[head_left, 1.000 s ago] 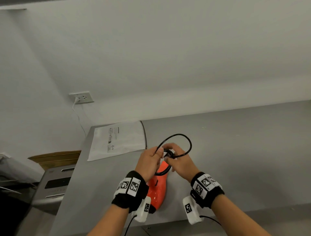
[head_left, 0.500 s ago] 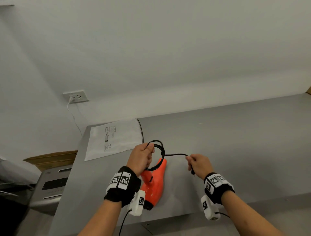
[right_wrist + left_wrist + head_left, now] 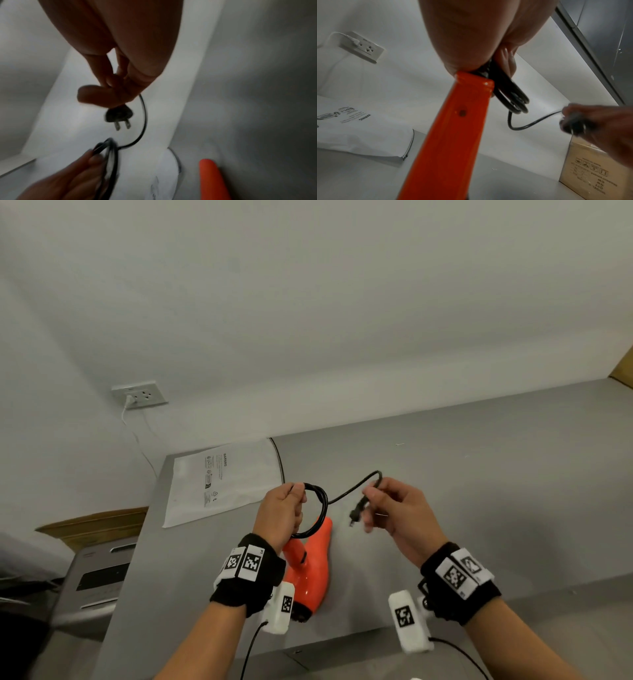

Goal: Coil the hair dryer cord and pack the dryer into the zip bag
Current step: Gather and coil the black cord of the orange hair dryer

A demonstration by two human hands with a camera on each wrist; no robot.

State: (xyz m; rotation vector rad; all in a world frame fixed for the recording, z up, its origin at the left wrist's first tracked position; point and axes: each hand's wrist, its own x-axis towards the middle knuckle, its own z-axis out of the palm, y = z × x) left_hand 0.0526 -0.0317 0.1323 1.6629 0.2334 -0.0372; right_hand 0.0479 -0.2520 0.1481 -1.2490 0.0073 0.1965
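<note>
The cord [image 3: 320, 510] is sitting in a small stack of black loops pinched under the thumb and curled fingers of the left hand [image 3: 281, 513], hanging just above the handle of the orange hair dryer [image 3: 311, 566], which is lying on the grey table [image 3: 479, 491] below that hand. A short free tail is running across to the right hand [image 3: 397, 511], whose fingertips are nipping it just behind the plug [image 3: 118, 115], prongs dangling below the fingers. To my eye one last turn is left: bringing that tail round to the same size as the other loops and laying it under the left thumb should be keeping the bundle from springing apart. The white zip bag [image 3: 219, 481] is lying flat beyond the left fingers. A cardboard box [image 3: 590, 171] is standing past the right hand, and a wall socket [image 3: 139, 394] is holding a white plug.
</note>
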